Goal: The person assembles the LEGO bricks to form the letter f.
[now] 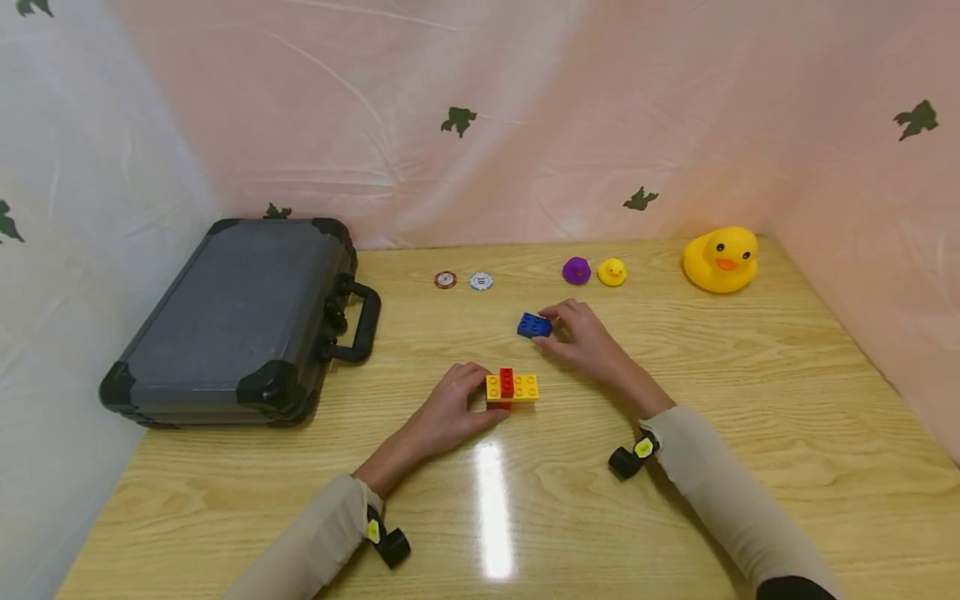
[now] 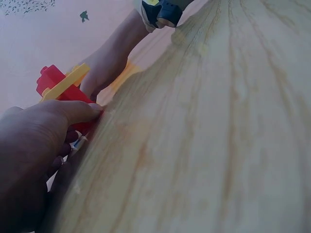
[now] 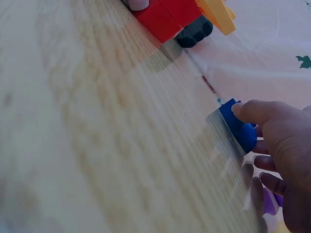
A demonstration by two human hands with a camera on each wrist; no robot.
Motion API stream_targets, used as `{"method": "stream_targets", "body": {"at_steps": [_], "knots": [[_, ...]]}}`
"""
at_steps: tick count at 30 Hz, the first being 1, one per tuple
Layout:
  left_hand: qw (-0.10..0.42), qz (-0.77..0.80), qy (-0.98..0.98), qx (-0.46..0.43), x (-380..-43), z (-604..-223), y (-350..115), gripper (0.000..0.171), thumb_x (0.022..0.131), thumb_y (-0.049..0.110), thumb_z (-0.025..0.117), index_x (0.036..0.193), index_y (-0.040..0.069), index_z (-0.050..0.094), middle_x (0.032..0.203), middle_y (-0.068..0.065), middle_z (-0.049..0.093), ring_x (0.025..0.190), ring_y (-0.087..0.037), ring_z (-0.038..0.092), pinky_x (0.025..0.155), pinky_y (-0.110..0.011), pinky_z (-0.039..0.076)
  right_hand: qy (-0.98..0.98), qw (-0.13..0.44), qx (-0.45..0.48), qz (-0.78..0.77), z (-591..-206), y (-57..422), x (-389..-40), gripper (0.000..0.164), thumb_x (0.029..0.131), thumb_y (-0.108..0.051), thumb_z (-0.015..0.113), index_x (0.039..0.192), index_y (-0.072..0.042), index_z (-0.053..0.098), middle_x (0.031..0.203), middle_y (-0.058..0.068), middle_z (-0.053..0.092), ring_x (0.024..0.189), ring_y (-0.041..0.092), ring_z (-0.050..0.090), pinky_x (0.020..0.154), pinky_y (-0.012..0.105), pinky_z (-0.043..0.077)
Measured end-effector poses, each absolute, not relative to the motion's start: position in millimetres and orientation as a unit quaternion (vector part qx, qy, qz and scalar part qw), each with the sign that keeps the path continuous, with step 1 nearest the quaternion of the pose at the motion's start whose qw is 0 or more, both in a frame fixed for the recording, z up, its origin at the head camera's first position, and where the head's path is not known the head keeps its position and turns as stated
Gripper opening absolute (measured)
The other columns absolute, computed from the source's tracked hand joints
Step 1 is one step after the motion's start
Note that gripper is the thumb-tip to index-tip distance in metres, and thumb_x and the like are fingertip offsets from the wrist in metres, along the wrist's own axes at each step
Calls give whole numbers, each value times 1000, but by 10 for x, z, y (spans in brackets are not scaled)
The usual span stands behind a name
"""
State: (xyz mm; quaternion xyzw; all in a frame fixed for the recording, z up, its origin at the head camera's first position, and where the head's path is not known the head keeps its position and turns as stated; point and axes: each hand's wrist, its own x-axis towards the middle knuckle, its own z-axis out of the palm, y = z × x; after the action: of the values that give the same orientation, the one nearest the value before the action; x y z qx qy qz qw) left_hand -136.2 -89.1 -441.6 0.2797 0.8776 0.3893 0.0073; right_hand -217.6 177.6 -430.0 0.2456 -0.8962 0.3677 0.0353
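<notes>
A small build of toy bricks stands on the table: a yellow brick [image 1: 528, 387] lies crosswise, with a red brick [image 1: 507, 382] on top and more red below. My left hand [image 1: 453, 410] holds this build from the left, its thumb along the lower red part in the left wrist view. Farther back and to the right, a blue brick [image 1: 533, 325] with studs up sits on the wood. My right hand [image 1: 581, 337] pinches the blue brick between thumb and fingers from its right side. In the right wrist view the thumb rests on the blue brick's [image 3: 237, 127] near face.
A grey hard case [image 1: 217, 308] with black corners and handle lies at the left. Along the back are a red-rimmed chip [image 1: 446, 280], a white chip [image 1: 482, 281], a small purple duck [image 1: 577, 270], a small yellow duck [image 1: 612, 272] and a big yellow duck [image 1: 721, 260].
</notes>
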Motion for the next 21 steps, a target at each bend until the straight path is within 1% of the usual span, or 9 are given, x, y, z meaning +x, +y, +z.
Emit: {"method": "stream_targets", "body": {"at_steps": [5,13,21], "knots": [[5,390,877,281,-1361,-4422,-891,37,89,25,83,117,4,69,115,-5,64,110,-23,55,97,-43,48,-901,25,234,364,-4316,1765,-2190,44,96,-20,76,130,5,64,123,19,61,111,33,52,96,49,46],[2,390,877,282,-1365,-4432,-890,36,89,24,84,116,4,69,114,-4,64,109,-23,55,96,-42,48,-905,26,233,354,-4334,1765,-2198,42,98,-22,74,129,3,65,122,17,61,110,32,51,95,48,45],[4,388,878,280,-1362,-4425,-889,36,89,24,84,116,5,70,115,-4,64,109,-22,55,96,-42,48,-892,44,246,376,-4331,1774,-2189,37,97,-19,75,127,3,67,117,16,63,104,31,53,88,46,45]]}}
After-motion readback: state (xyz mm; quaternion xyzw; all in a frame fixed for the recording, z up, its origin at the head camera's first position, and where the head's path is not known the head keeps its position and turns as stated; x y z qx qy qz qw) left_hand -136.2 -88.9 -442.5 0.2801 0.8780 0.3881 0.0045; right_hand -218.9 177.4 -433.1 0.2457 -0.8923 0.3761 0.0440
